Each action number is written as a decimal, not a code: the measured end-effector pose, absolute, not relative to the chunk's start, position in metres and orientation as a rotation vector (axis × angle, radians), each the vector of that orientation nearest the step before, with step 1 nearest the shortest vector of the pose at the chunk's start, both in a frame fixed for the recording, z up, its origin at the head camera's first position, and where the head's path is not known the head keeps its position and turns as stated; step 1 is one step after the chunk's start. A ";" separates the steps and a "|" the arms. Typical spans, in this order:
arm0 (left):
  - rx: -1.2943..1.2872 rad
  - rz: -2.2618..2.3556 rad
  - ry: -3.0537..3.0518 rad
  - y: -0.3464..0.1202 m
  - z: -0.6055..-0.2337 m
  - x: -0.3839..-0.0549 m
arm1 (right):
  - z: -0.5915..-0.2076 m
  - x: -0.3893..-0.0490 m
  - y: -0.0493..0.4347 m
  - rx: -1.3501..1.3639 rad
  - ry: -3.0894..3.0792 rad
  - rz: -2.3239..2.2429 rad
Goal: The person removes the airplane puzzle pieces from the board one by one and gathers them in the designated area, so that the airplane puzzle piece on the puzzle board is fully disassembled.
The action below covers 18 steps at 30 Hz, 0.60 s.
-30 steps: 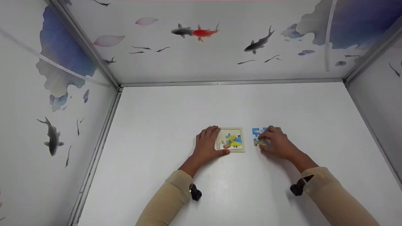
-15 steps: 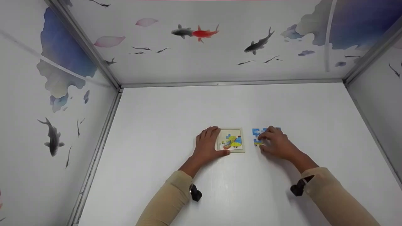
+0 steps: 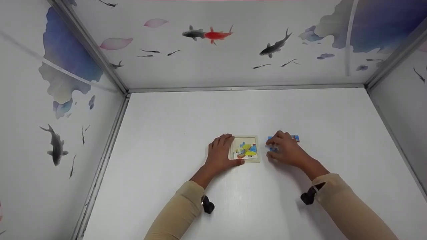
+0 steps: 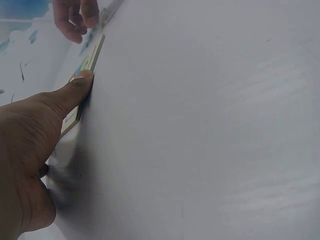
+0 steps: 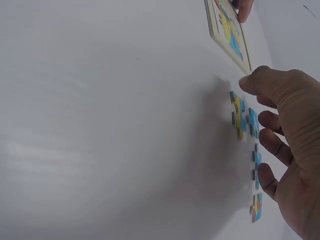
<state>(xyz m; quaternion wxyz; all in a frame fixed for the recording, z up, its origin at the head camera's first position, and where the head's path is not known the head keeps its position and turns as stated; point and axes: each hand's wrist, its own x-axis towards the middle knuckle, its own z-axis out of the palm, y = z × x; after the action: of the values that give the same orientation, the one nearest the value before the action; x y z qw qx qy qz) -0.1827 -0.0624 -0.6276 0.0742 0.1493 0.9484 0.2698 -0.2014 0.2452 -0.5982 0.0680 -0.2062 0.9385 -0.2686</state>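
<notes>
In the head view, a small wooden puzzle board (image 3: 245,137) lies on the white table with part of an aeroplane picture in it. My left hand (image 3: 220,151) holds the board at its left side, fingers along the upper left and thumb at the lower edge. The left wrist view shows that thumb (image 4: 75,92) resting on the board's edge. To the right, my right hand (image 3: 285,148) arches over several loose jigsaw pieces (image 5: 239,116). Thumb and fingers are apart there, with nothing visible between them. From the head view the hand hides some of the pieces.
White panels with painted fish (image 3: 218,35) stand at the back and sides of the table (image 3: 186,113), meeting it along metal rails (image 3: 231,89). A blue piece (image 3: 295,138) shows beyond the right hand's knuckles.
My right hand has shifted a little left and up over the loose pieces, showing more of the rightmost one. The left hand and the board have stayed in place.
</notes>
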 end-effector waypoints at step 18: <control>0.463 0.805 2.860 -0.065 -0.630 -0.184 | -0.601 -0.215 0.185 -0.731 2.756 -0.794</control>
<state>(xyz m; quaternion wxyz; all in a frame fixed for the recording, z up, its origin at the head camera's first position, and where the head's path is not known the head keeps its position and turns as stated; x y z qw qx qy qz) -0.1841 -0.0648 -0.6298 0.0673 0.1537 0.9489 0.2672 -0.2146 0.1852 -0.6008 0.0909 -0.2459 0.9273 -0.2672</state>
